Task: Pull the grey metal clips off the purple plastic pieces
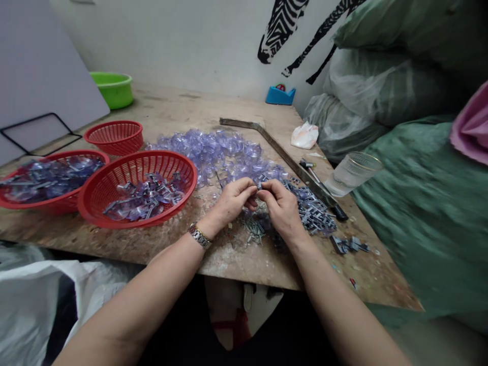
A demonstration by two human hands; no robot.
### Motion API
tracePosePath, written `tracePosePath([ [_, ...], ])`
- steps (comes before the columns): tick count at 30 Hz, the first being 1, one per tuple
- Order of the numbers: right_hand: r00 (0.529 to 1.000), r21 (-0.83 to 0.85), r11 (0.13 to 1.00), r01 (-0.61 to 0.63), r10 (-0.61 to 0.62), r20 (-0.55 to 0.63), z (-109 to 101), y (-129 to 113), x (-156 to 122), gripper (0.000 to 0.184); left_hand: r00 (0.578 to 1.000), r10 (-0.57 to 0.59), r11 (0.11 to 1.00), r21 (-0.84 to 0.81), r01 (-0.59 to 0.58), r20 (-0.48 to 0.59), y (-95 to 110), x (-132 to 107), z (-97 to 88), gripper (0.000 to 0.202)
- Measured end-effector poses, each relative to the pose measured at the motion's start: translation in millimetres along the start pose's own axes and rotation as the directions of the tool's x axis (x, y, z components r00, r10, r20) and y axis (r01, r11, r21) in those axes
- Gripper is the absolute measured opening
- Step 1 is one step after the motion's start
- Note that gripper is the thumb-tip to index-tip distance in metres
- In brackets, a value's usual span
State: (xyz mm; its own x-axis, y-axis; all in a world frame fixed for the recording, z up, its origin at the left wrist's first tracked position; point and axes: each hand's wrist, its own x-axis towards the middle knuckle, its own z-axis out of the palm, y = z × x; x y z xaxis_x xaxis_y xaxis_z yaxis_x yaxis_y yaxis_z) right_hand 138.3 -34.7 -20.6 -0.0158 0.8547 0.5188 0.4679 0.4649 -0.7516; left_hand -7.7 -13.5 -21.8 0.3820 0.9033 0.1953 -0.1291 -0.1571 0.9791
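Note:
My left hand (237, 199) and my right hand (281, 204) meet fingertip to fingertip over the table. Both are closed in a pinch around a small grey plastic part (260, 186), mostly hidden by the fingers. Just beyond them spreads a pile of clear, purple-tinted plastic pieces (213, 150), which look like suction cups. Beside my right hand lies a heap of small grey plastic parts (314, 211). Beneath my hands is a little pile of thin metal pins or screws (254, 227).
Red baskets stand to the left: one large (91, 208) and one at far left (49, 201) hold assembled pieces; a smaller one (114, 137) sits behind. A bent metal bar (278, 147) lies beyond the grey heap. A glass (353, 173) stands near the right edge, beside green sacks (423, 198).

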Motion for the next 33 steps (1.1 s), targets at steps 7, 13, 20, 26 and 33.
tracePosePath([
  [7, 0.999, 0.072, 0.996, -0.042, 0.044, -0.017, 1, -3, -1, 0.007, 1.0, 0.003, 0.999, -0.037, -0.003, 0.011, -2, -1, 0.8, 0.025],
  [13, 0.998, 0.079, 0.996, -0.049, 0.051, -0.023, 1, -1, -1, 0.011, 0.998, -0.008, 0.999, -0.05, 0.011, 0.065, 1, -2, 0.3, 0.026],
  [20, 0.996, 0.012, 1.0, 0.003, -0.002, -0.093, 0, 6, 1, 0.016, 0.999, 0.028, 0.999, -0.035, -0.029, -0.022, -4, 1, 4.0, 0.023],
  [26, 0.973, -0.195, 0.965, 0.178, -0.201, -0.109, -3, 8, -1, 0.016, 0.999, 0.045, 0.999, 0.031, -0.044, -0.028, -8, 2, 3.3, 0.015],
  [33, 0.965, -0.261, 0.939, 0.224, -0.251, -0.074, -5, 6, 0, 0.012, 0.997, 0.077, 0.982, 0.176, -0.072, -0.02, -9, 3, 1.8, 0.009],
])
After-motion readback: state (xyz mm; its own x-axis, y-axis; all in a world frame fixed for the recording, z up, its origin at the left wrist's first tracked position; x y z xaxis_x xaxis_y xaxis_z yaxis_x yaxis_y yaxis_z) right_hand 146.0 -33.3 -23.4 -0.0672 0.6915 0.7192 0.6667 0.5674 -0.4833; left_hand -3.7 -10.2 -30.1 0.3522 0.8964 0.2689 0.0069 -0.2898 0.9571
